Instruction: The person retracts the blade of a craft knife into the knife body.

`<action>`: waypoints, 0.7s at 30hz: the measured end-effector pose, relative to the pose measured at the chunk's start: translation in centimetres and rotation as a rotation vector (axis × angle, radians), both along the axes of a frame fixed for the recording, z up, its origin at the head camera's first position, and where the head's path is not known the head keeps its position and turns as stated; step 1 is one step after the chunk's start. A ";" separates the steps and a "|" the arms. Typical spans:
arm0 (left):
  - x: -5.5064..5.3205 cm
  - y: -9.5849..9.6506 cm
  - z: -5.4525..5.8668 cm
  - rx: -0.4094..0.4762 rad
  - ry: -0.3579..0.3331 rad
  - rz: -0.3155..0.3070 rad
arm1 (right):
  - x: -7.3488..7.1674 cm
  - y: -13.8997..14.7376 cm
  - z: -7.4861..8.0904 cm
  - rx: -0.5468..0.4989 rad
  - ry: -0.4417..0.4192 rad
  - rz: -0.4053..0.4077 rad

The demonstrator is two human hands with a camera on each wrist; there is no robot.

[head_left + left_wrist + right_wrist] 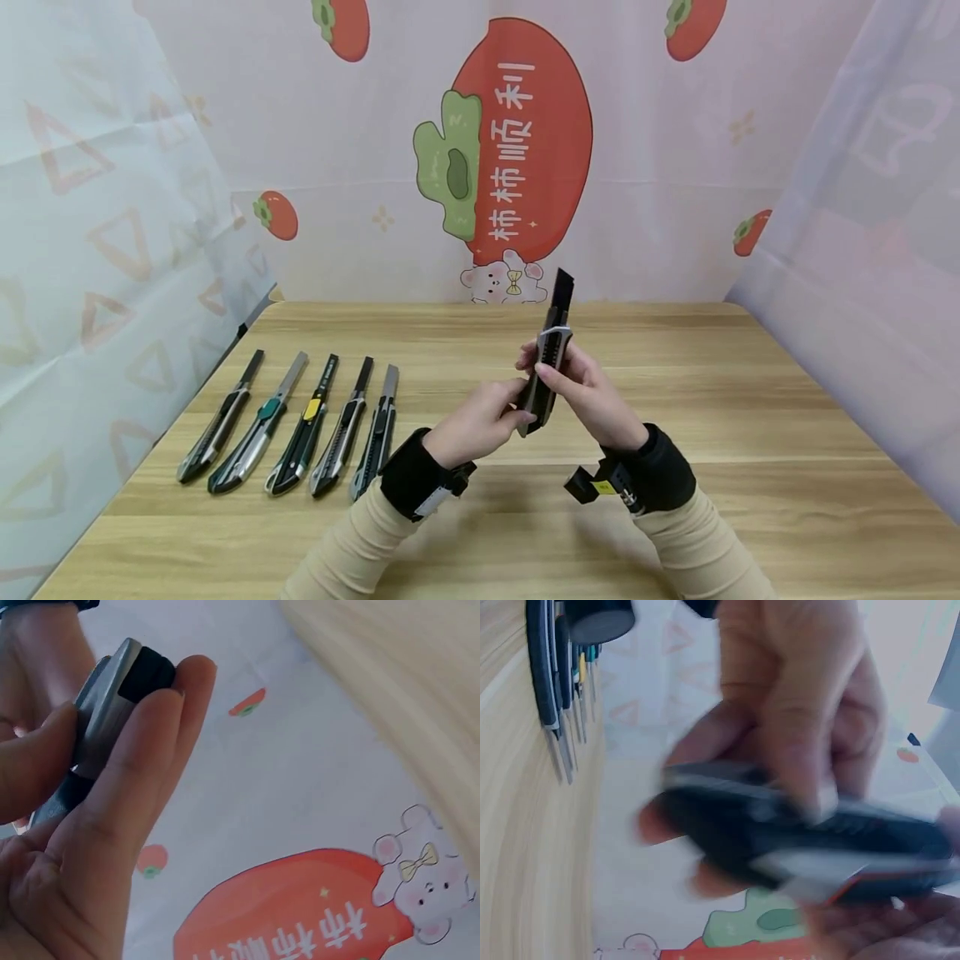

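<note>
A dark grey and black utility knife is held up above the table, its black blade pointing up and away. My left hand pinches the handle's lower end between thumb and fingers. Higher on the handle, my right hand grips it, the thumb lying across the front and the fingers behind. Close up in the left wrist view, the knife's metal and black end sits between thumb and fingers. The right wrist view shows the handle blurred, with both hands on it.
Several more utility knives lie side by side at the table's left, among them one with a green slider and one with a yellow slider. The wooden table is backed by a printed cloth.
</note>
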State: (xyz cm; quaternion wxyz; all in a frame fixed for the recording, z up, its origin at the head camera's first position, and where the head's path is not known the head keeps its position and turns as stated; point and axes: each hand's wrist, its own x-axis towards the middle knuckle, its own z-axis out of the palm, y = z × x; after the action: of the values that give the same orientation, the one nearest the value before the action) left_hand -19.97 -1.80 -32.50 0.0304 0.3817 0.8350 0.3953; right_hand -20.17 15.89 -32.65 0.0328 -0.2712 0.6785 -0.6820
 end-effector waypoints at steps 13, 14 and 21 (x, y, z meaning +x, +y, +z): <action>0.7 -0.7 1.1 0.021 0.056 0.019 | 0.6 -1.4 -0.1 0.032 -0.249 0.128; 0.7 -0.7 1.0 0.017 0.043 0.018 | 0.5 -1.3 -0.2 0.031 -0.245 0.129; 0.6 -0.8 1.0 0.011 0.051 0.000 | 0.3 -1.3 -0.3 0.054 -0.205 0.150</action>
State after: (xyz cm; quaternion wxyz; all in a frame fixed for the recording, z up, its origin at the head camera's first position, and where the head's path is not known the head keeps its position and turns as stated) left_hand -19.39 -2.58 -31.52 0.0071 0.3918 0.8332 0.3902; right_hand -19.85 14.64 -32.97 0.1602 -0.2488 0.6677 -0.6831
